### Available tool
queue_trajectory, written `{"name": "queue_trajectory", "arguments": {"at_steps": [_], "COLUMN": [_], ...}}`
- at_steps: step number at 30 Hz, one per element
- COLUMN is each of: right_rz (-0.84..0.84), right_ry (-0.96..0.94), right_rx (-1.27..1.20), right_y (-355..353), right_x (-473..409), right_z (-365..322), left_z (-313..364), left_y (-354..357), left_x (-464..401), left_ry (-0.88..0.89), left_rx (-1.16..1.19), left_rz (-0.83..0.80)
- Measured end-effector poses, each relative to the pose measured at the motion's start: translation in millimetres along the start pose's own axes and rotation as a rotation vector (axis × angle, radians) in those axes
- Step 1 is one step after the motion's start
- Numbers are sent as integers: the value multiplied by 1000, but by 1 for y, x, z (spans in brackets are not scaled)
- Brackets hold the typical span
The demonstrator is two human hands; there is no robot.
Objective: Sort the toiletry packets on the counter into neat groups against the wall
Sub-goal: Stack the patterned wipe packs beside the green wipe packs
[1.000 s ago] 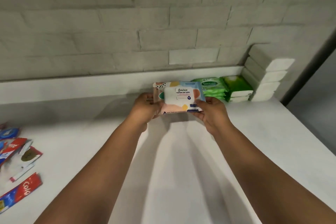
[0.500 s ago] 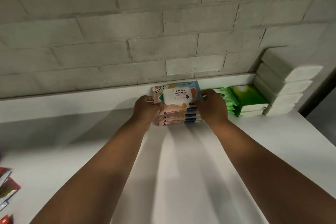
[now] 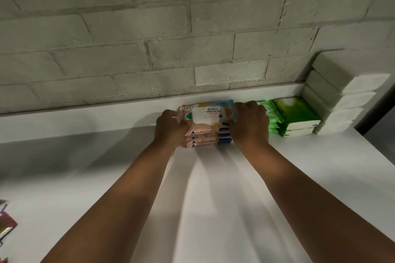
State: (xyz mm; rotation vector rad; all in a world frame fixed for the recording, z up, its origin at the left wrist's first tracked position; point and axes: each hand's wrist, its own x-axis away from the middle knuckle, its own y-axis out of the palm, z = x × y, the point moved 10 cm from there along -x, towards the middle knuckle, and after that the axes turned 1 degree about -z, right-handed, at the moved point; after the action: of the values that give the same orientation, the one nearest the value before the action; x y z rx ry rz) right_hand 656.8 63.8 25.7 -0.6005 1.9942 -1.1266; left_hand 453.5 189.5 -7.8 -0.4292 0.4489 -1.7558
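White counter (image 3: 213,209) under a painted brick wall (image 3: 149,49), and both hands clamp the stack of baby wipe packs (image 3: 205,134): left hand (image 3: 170,129) and right hand (image 3: 249,127) curl round its short ends, by the backsplash beside the green wipe packs (image 3: 297,116). Soft, squashy packs with slick film, moderately heavy I'd say; gripping the ends low keeps them from sliding apart.

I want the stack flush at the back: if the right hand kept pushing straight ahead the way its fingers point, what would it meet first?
Probably the low white ledge under the brick wall. The right hand grips the wipes stack already near it; the remaining gap is unclear.
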Motion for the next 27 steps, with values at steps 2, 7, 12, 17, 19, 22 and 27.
{"name": "queue_trajectory", "arguments": {"at_steps": [2,7,12,17,19,22,27], "right_rz": [-42,-237,-295,-313,-331,-328,-323], "right_ry": [-143,-282,-279,-278,-273,-252,-326], "right_rx": [-60,-192,-172,-169,-153,-148,-118], "right_y": [4,19,24,25,26,20,5], "right_x": [0,10,13,13,13,17,31], "right_z": [-16,-41,-42,-43,-43,-44,-65], "left_z": [22,41,35,35,36,36,36], "left_y": [-4,34,42,42,43,36,2], "left_x": [0,8,10,11,12,17,36], "left_ry": [230,512,514,501,492,484,486], "left_rx": [-209,-338,-369,-378,-387,-382,-458], "left_rz": [83,-122,-162,-173,-193,-201,-148]}}
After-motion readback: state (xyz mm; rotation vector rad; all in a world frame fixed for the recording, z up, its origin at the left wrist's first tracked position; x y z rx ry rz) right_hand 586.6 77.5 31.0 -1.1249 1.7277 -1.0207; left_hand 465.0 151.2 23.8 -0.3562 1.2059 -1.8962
